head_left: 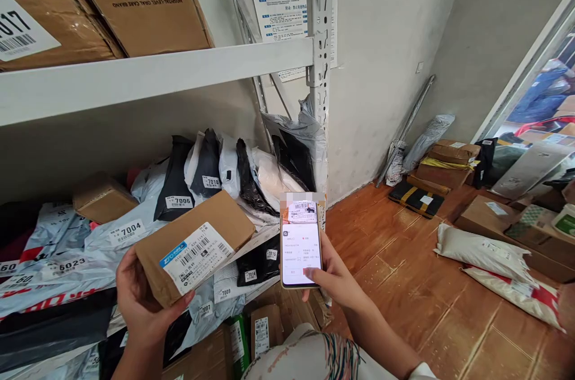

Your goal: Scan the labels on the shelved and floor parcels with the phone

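Observation:
My left hand (146,296) grips the lower left end of a small brown cardboard box (197,242), its thumb along the near edge. A white shipping label (197,258) with a blue strip and barcodes faces up on the box. My right hand (332,275) is wrapped round a smartphone (300,248), thumb on the lower part of its lit screen. The screen shows a picture of a label above a form with lines of text. Phone and box are apart, with the phone to the right of the box.
Behind the box, a shelf holds numbered parcels (178,201) in plastic bags. A white beam (157,77) carries larger cartons (141,5) above. A perforated post (320,68) stands at the shelf's end. Boxes (487,212) and white sacks (487,251) lie on the floor at right.

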Available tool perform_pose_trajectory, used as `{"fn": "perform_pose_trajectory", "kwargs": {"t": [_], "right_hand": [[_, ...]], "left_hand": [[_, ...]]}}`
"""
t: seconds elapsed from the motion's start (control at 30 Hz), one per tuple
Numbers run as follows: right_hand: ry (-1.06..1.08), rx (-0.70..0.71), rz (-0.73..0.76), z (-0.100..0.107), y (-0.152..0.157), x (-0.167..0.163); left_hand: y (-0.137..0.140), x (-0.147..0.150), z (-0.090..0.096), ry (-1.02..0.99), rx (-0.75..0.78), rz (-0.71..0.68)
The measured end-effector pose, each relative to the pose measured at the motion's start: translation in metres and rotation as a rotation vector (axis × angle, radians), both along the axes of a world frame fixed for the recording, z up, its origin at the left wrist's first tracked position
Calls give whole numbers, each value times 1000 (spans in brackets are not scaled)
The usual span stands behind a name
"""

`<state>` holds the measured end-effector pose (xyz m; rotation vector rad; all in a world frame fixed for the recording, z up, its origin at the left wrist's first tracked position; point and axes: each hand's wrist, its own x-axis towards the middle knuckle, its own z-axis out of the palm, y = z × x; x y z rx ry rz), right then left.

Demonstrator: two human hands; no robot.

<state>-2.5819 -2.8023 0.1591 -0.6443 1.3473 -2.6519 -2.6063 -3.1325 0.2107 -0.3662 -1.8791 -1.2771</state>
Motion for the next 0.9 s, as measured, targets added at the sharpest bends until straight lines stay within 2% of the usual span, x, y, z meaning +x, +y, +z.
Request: {"fn": "perform_pose_trajectory", "kwargs": {"t": [0.4, 0.9], "right_hand": [[-3, 1, 4, 0, 0, -1], [-7, 10, 21, 1, -1, -1]], "left_hand": [[3, 3, 0, -40, 36, 9], [7, 2, 2, -31, -19, -56]]}}
